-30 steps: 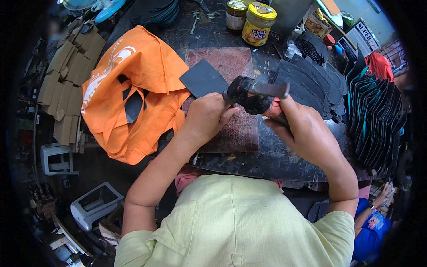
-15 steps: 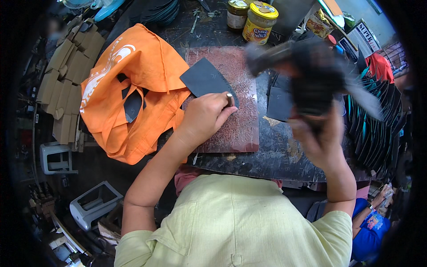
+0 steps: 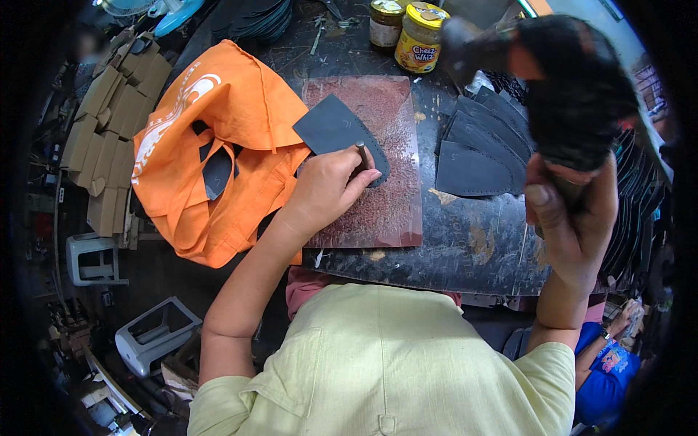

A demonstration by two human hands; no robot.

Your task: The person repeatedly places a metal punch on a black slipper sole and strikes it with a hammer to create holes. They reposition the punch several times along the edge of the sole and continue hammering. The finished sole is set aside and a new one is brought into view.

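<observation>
My left hand [image 3: 327,189] pinches a short metal punch [image 3: 360,148], tilted over the curved edge of a black leather-like piece [image 3: 331,125]. A dotted row of holes follows that curved edge. The piece lies on a worn reddish board [image 3: 385,229], its left corner reaching the orange cloth. High at the right, my right hand [image 3: 578,225] is closed around the handle of a hammer [image 3: 571,94] with black wrapping. The hammer is blurred and lifted well away from the punch; its head points left.
An orange cloth bag [image 3: 240,94] lies left of the board. Fanned black pieces [image 3: 472,171] with dotted edges rest at its right. Two jars [image 3: 419,43] stand behind it. Another stack of dark pieces [image 3: 254,22] sits at the back left. A person in blue [image 3: 611,381] is at lower right.
My right hand has raised the hammer up and to the right, uncovering the fanned pieces. My left hand has shifted slightly left, and the punch leans differently.
</observation>
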